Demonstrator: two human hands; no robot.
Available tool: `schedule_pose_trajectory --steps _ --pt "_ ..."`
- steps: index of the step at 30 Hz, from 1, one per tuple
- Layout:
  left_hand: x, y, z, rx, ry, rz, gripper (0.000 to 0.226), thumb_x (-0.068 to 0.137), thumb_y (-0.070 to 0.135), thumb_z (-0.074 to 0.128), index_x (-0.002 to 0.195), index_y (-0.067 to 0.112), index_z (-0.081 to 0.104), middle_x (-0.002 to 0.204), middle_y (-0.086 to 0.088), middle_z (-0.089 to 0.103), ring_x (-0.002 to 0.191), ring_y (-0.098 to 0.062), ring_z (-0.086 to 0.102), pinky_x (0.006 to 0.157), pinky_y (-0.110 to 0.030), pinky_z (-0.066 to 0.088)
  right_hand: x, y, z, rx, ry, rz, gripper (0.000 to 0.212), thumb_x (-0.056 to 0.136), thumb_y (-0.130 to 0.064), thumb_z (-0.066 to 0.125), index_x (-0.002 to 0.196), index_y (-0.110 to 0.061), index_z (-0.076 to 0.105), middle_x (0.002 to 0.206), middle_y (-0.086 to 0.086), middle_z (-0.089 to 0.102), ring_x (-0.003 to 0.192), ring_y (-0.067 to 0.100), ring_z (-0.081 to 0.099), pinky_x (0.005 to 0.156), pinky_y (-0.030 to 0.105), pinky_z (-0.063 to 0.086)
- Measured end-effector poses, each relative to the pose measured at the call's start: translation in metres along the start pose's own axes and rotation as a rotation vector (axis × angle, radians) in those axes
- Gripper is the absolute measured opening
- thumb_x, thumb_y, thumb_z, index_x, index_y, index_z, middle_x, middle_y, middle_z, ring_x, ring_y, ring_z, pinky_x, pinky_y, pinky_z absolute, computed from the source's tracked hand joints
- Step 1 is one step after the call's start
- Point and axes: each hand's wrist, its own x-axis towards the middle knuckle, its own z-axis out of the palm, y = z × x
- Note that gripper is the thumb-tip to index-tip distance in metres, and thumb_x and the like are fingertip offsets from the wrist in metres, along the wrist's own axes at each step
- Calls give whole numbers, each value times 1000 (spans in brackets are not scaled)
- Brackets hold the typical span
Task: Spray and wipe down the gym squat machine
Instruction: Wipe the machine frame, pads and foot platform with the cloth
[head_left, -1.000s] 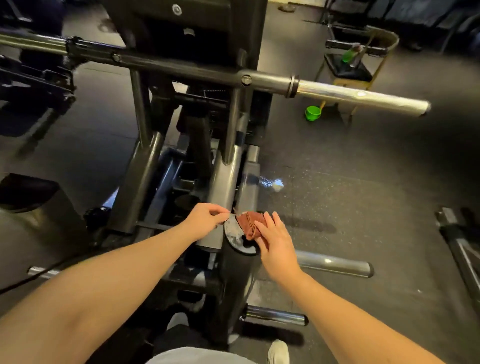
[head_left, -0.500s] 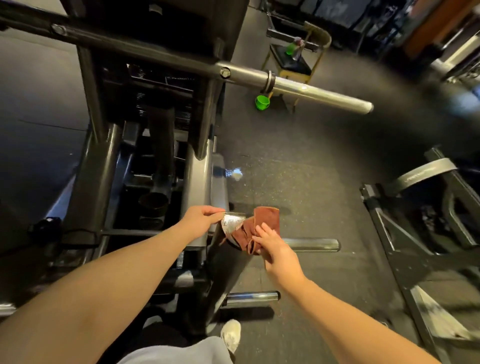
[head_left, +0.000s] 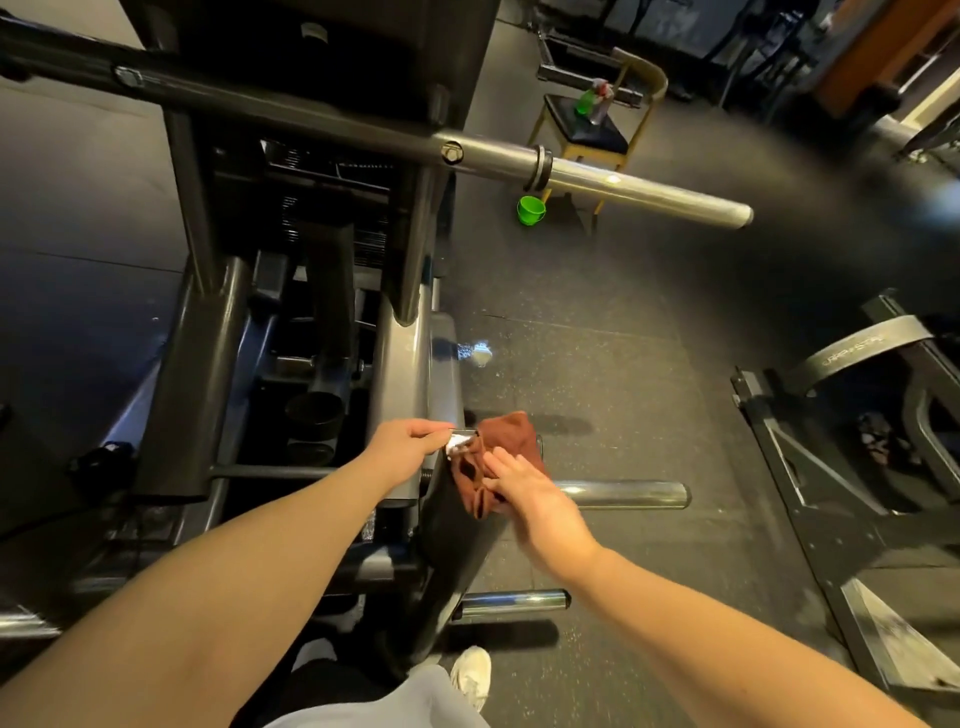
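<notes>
Right, the left hand (head_left: 410, 441) is curled over the top rim of the black roller pad (head_left: 452, 551), fingers and thumb pinching at its shiny end cap (head_left: 460, 441) to steady it. The right hand (head_left: 530, 493) lies flat with straight fingers, pressing a brown cloth (head_left: 501, 447) against the pad's upper right side; it presses rather than grips. The hands sit close together, one on each side of the pad's top, not touching each other.

The cloth looks light, soft and limp, already bunched. Under a flat palm I'd expect it to fold or slide off, so gathering it into the fingers would give more control. The pad seems firm and smooth-skinned, likely slick once wet. Its rim, where the left hand holds it, is the sensible place to brace.

The pad belongs to the squat machine (head_left: 405, 364), a heavy steel frame that should not budge under wiping. A chrome peg (head_left: 623, 493) juts out just beyond the right hand, and the loading bar (head_left: 639, 195) crosses above. Well apart, a green bucket (head_left: 531, 209) stands on the floor beside a stool (head_left: 592, 137) that carries what looks like a spray bottle (head_left: 589, 101).
</notes>
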Motion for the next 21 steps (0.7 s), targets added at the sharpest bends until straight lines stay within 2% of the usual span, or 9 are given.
schedule_pose_trajectory --steps 1,4,8,10,12,15,17,18,21 --pt "0 -1 0 -3 -1 -3 24 96 19 71 120 19 75 107 9 71 104 -6 62 99 -25 42 -3 8 -9 14 -23 49 75 87 8 68 154 -18 46 159 -8 31 150 11 24 125 19 12" --pt "0 -1 3 -6 33 6 22 96 20 72 118 21 76 107 10 72 105 -7 63 98 -25 43 13 11 -19 73 52 201 72 91 5 63 156 -17 42 163 -3 32 153 15 27 127 31 21" --pt "-1 -2 7 25 70 41 21 97 20 71 117 22 76 108 7 72 107 -10 65 102 -28 47 45 -15 -9 48 177 384 65 96 2 58 155 -22 45 164 -1 36 154 19 27 127 32 18" --pt "-1 -4 8 37 80 42 17 97 20 70 111 28 77 110 7 73 110 -12 65 103 -31 48 37 -27 3 37 187 288 68 90 4 66 152 -21 49 163 -4 35 154 17 26 129 37 18" --pt "0 -4 8 37 81 40 16 98 21 69 105 34 76 108 9 73 112 -13 65 102 -31 48 13 -33 13 28 103 96 69 86 1 74 149 -17 53 161 -4 38 151 12 27 128 36 20" --pt "-1 -3 8 51 69 31 20 99 20 68 116 24 76 110 6 71 110 -14 64 97 -27 45 -13 -17 5 56 38 -104 45 87 -8 72 130 -22 67 143 -2 59 140 13 49 119 37 39" --pt "-3 -1 9 46 70 25 23 99 19 68 120 20 75 111 3 71 108 -14 64 97 -26 44 -11 3 -7 122 56 -3 34 88 -10 63 117 -30 67 129 -8 60 124 10 57 109 34 46" --pt "-3 0 9 46 72 25 23 98 19 68 120 19 75 110 3 71 108 -14 64 97 -26 44 -6 13 -11 151 94 87 38 89 -6 63 117 -32 66 127 -7 61 120 12 58 106 37 48" --pt "-4 1 9 38 77 8 22 97 20 70 119 20 76 114 0 73 110 -15 64 99 -27 44 19 17 -11 147 175 327 57 97 -2 58 148 -27 52 152 1 52 143 24 46 122 43 35"
